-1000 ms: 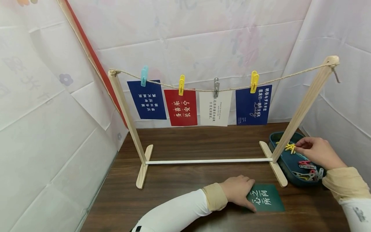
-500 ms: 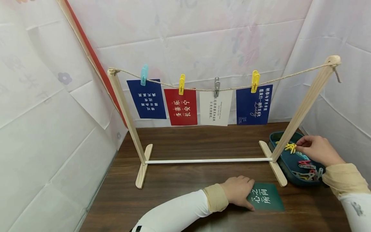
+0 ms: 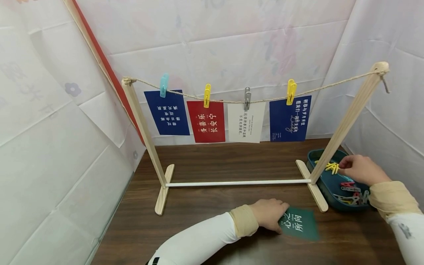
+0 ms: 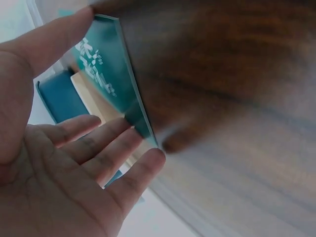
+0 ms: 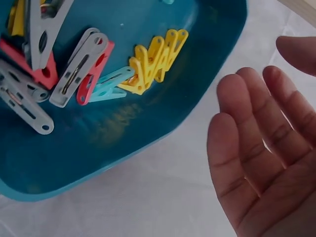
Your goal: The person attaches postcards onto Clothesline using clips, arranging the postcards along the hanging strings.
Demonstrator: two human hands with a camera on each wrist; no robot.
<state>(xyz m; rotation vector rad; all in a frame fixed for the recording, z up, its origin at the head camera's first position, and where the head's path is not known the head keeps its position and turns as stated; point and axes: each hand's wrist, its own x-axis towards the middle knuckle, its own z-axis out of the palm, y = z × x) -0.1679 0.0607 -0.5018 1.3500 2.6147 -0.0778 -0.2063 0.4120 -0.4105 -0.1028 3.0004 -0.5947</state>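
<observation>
A dark green card (image 3: 302, 223) with white characters lies low over the wood table, slightly blurred. My left hand (image 3: 267, 214) holds its left side, thumb at one edge and fingertips at the other; the left wrist view shows the card (image 4: 111, 64) tilted between them. On the right, my right hand (image 3: 362, 170) hovers over a dark teal tray (image 3: 328, 182). Its fingers are loosely bent with nothing between them in the right wrist view. Yellow clothespins (image 5: 157, 58) sit close to those fingertips, beside a light blue clothespin (image 5: 111, 85).
A wooden stand (image 3: 347, 123) carries a twine line (image 3: 328, 88). From it hang a blue card (image 3: 167, 114), a red card (image 3: 207, 123), a white card (image 3: 246, 125) and another blue card (image 3: 281, 123), each clipped. Grey clothespins (image 5: 79, 69) and red ones share the tray.
The left hand and the green card have shifted slightly to the left. The right hand has stayed nearly in place over the tray.
</observation>
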